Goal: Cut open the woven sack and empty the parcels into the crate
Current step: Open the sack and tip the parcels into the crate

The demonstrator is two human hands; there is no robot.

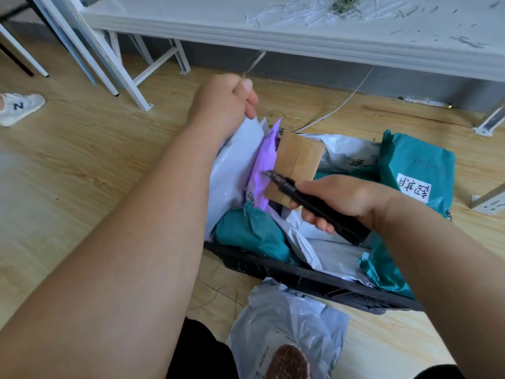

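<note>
A black crate (306, 280) lies on the wooden floor, filled with parcels: a cardboard box (297, 160), a purple bag (263, 162), teal bags (415, 160) and white bags (229, 170). My left hand (224, 102) is raised over the crate's far left corner, its fingers pinched on a thin string (254, 62) that runs upward. My right hand (344, 198) grips a black utility knife (308, 203) over the middle of the crate, blade pointing left toward the purple bag. The woven sack is not clearly in view.
A grey plastic parcel (287, 321) lies on the floor in front of the crate. A white table (300, 28) strewn with cut strings stands behind, on white legs (131, 86). Another person's shoe (19, 108) is at the left. A white cable (344, 105) crosses the floor.
</note>
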